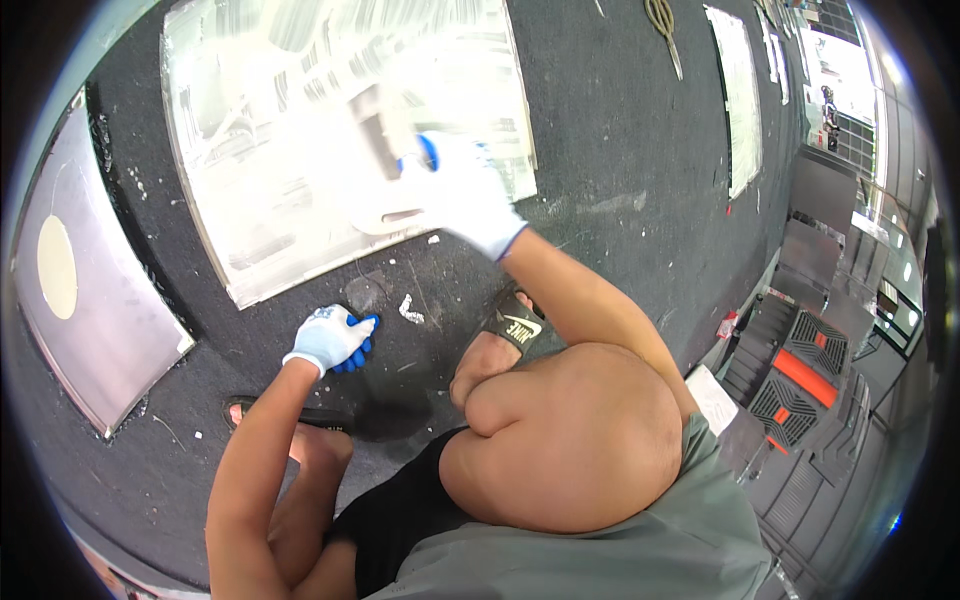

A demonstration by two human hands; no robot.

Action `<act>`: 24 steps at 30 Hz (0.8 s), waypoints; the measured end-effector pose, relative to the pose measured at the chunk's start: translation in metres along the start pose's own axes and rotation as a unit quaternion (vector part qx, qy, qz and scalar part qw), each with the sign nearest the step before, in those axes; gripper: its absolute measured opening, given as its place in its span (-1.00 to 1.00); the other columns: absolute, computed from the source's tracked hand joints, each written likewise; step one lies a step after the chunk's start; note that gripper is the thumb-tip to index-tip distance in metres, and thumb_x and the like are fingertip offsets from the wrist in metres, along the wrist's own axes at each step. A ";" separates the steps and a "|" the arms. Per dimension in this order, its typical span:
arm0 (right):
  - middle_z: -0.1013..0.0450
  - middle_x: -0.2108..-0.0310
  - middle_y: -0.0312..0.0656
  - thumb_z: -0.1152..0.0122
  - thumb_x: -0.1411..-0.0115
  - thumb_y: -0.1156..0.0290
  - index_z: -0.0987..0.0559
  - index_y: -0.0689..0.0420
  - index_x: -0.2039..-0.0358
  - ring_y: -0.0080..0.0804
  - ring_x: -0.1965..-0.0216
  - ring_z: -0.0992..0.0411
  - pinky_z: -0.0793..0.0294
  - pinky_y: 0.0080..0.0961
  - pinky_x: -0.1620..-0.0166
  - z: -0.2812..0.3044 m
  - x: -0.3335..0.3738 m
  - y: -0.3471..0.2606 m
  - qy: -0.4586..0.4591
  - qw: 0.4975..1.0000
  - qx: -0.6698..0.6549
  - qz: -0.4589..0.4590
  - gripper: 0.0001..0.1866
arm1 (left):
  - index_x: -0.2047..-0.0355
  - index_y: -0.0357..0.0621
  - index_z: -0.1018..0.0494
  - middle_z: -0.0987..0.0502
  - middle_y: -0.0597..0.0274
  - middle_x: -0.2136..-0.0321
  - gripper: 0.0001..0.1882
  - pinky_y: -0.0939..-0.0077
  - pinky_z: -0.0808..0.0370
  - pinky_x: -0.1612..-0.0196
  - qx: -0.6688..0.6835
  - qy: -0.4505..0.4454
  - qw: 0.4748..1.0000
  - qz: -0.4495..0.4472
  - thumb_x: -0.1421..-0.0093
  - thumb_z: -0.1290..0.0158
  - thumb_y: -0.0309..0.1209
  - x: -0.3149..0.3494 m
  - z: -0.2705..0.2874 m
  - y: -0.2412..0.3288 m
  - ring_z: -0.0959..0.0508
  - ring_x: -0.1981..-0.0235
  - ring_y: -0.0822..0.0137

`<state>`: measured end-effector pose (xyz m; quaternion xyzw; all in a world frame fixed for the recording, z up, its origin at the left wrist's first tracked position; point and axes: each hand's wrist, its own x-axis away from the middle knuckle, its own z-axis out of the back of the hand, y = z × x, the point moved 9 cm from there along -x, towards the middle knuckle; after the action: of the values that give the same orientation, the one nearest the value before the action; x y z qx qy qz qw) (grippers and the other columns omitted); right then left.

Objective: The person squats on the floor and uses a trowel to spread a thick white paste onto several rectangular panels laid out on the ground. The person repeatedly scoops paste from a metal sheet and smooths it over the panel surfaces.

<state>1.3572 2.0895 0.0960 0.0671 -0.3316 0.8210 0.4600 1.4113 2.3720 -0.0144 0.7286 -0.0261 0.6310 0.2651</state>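
A large rectangular panel [250, 225] with uneven white, streaked coating lies on the dark floor ahead of me. My right hand [450, 185], in a white glove with blue fingers, is over its near right part. Those fingers are closed round a flat-bladed trowel [376, 130], which is smeared by motion. A pale flat piece with a slot [400, 217] shows just below this hand; I cannot tell whether it belongs to the trowel. My left hand [335, 338], gloved alike, hangs off the panel's near edge with its fingers curled and nothing visible in them.
A curved grey metal sheet [110, 290] with a pale oval patch lies at the left. Another white-coated panel [738, 100] is at the far right, near a looped cord [664, 30]. Black and orange ridged pieces [800, 385] stand at right. My sandalled foot [500, 340] is close to the panel.
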 end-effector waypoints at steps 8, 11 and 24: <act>-0.62 0.33 0.10 -0.08 -0.34 0.27 -0.66 0.17 0.14 0.08 0.27 -0.63 -0.57 -0.07 0.16 0.088 0.000 0.088 0.197 0.969 0.131 -0.069 -0.71 | 0.49 -0.11 -0.70 -0.70 0.25 0.58 -0.43 0.35 -0.65 0.30 -0.039 -0.006 0.999 0.013 -0.39 -0.04 0.10 0.002 0.001 0.003 -0.70 0.55 0.35; -0.64 0.13 0.06 -0.09 -0.35 0.25 -0.62 0.15 0.05 0.06 0.15 -0.64 -0.61 -0.04 0.05 0.068 0.000 0.102 0.166 0.947 0.234 -0.148 -0.69 | 0.53 -0.15 -0.68 -0.68 0.20 0.62 -0.43 0.39 -0.63 0.42 -0.050 0.010 0.999 -0.012 -0.40 -0.06 0.06 0.001 0.004 0.006 -0.68 0.61 0.33; -0.61 0.29 0.12 -0.11 -0.34 0.20 -0.62 0.15 0.19 0.20 0.23 -0.59 -0.56 0.04 0.07 0.004 -0.048 -0.047 0.069 0.993 0.077 0.059 -0.72 | 0.47 -0.12 -0.70 -0.71 0.24 0.58 -0.44 0.38 -0.64 0.37 -0.032 -0.018 0.999 -0.012 -0.40 -0.03 0.08 0.000 -0.008 -0.005 -0.68 0.58 0.34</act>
<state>1.4216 2.0696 0.1019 0.0258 -0.2382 0.8724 0.4261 1.4066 2.3800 -0.0155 0.7311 -0.0421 0.6135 0.2955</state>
